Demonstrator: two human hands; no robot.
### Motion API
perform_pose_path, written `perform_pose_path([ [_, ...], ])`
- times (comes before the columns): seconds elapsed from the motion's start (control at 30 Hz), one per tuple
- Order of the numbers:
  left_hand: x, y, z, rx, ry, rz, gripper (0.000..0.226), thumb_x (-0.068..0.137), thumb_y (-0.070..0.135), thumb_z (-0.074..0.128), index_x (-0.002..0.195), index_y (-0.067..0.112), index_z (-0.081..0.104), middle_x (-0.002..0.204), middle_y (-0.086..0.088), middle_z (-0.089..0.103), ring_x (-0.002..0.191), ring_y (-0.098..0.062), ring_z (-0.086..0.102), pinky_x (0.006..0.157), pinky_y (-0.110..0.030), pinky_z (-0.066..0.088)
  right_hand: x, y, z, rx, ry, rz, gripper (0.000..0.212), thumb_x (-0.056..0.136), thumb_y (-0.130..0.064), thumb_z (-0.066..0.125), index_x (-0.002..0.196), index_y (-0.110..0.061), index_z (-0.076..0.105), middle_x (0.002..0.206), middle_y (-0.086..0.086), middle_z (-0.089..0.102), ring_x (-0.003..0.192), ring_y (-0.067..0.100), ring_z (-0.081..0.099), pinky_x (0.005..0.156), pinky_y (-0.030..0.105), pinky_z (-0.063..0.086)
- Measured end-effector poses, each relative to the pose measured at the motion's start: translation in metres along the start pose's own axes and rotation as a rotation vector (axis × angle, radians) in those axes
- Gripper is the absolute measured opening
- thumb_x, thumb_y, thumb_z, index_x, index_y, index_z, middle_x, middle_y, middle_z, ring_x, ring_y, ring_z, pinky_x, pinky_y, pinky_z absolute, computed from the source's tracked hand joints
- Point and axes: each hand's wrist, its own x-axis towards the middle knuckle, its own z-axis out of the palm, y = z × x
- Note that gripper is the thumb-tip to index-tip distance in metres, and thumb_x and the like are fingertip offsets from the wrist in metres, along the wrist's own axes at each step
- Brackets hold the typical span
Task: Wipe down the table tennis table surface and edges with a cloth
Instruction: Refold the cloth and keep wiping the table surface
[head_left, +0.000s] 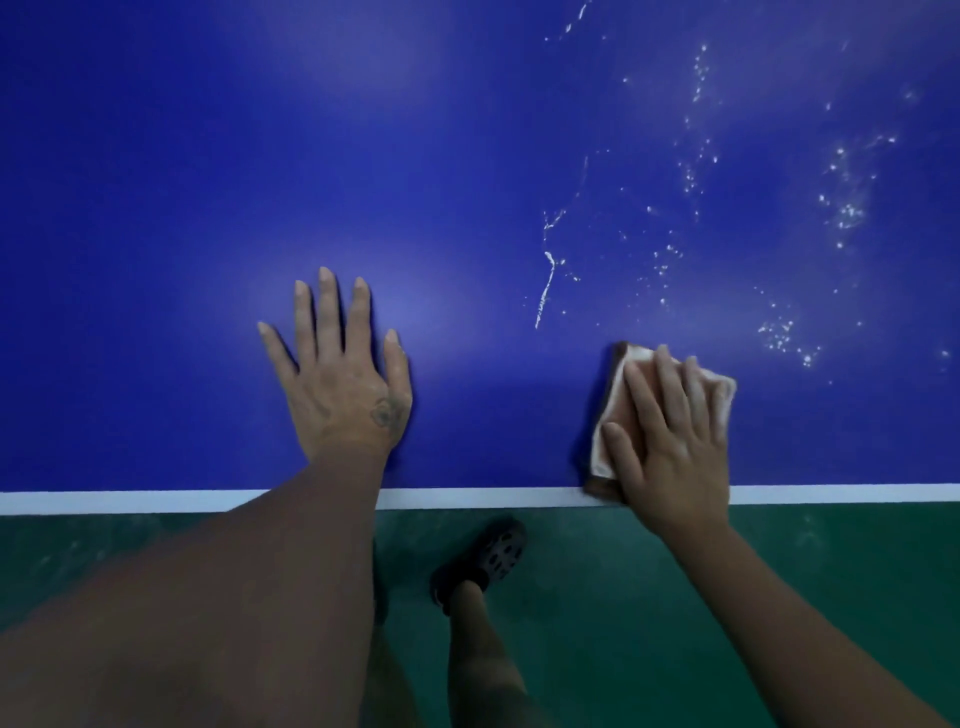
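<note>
The blue table tennis table fills the upper view, with a white line along its near edge. My right hand presses flat, fingers straight, on a folded pale orange-brown cloth lying on the table just inside that edge. My left hand rests flat on the bare blue surface to the left, fingers spread, holding nothing. White droplets and streaks speckle the surface beyond and to the right of the cloth.
A green floor lies below the table edge. My foot in a dark perforated shoe stands on it, close to the table, between my two arms.
</note>
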Motion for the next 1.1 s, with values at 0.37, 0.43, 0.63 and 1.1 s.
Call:
perform_pose_path([
  [0.37,0.0,-0.003,0.005,-0.057,0.036,0.028,0.059,0.113,0.039,0.039,0.169,0.019,0.04,0.181,-0.008,0.024,0.169,-0.029,0.013,0.133,-0.068,0.006,0.056,-0.15,0.024,0.143,0.03,-0.291,0.067,0.109,-0.057,0.047,0.166,-0.024,0.039,0.179,-0.001,0.02,0.167,0.023,0.013,0.132,0.062,0.008],
  [0.43,0.0,-0.004,0.006,-0.063,0.038,0.027,0.059,0.113,0.04,0.039,0.169,0.02,0.04,0.181,-0.007,0.024,0.169,-0.029,0.013,0.134,-0.067,0.005,0.075,-0.144,0.025,0.152,0.034,-0.308,0.066,0.109,-0.057,0.047,0.165,-0.025,0.041,0.178,-0.002,0.022,0.167,0.022,0.013,0.132,0.062,0.01],
  [0.63,-0.001,-0.004,0.008,-0.064,0.026,0.017,0.061,0.112,0.043,0.035,0.17,0.022,0.036,0.181,-0.006,0.022,0.17,-0.027,0.01,0.134,-0.066,0.004,0.082,-0.034,0.006,0.039,0.038,-0.094,0.066,0.109,-0.059,0.039,0.166,-0.027,0.038,0.178,-0.005,0.022,0.166,0.022,0.015,0.13,0.064,0.014],
  [1.1,-0.002,-0.005,0.009,-0.063,0.004,0.009,0.062,0.112,0.044,0.034,0.17,0.023,0.035,0.182,-0.005,0.02,0.17,-0.027,0.009,0.134,-0.066,0.005,0.115,-0.132,0.017,0.105,0.062,-0.272,0.064,0.109,-0.059,0.044,0.164,-0.025,0.044,0.178,-0.001,0.025,0.166,0.024,0.017,0.129,0.062,0.019],
])
